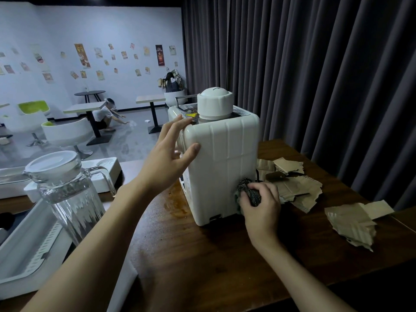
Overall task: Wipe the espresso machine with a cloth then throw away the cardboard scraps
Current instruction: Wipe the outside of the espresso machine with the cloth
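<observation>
One flat left hand braces white ribbed espresso machine; right hand grips cloth.

Cream-white ribbed plastic espresso machine at centre, yellow triangle sticker on top; black-and-white striped cloth at its lower right; tan corrugated cardboard scraps right; dark brown wood-grain table below.
</observation>
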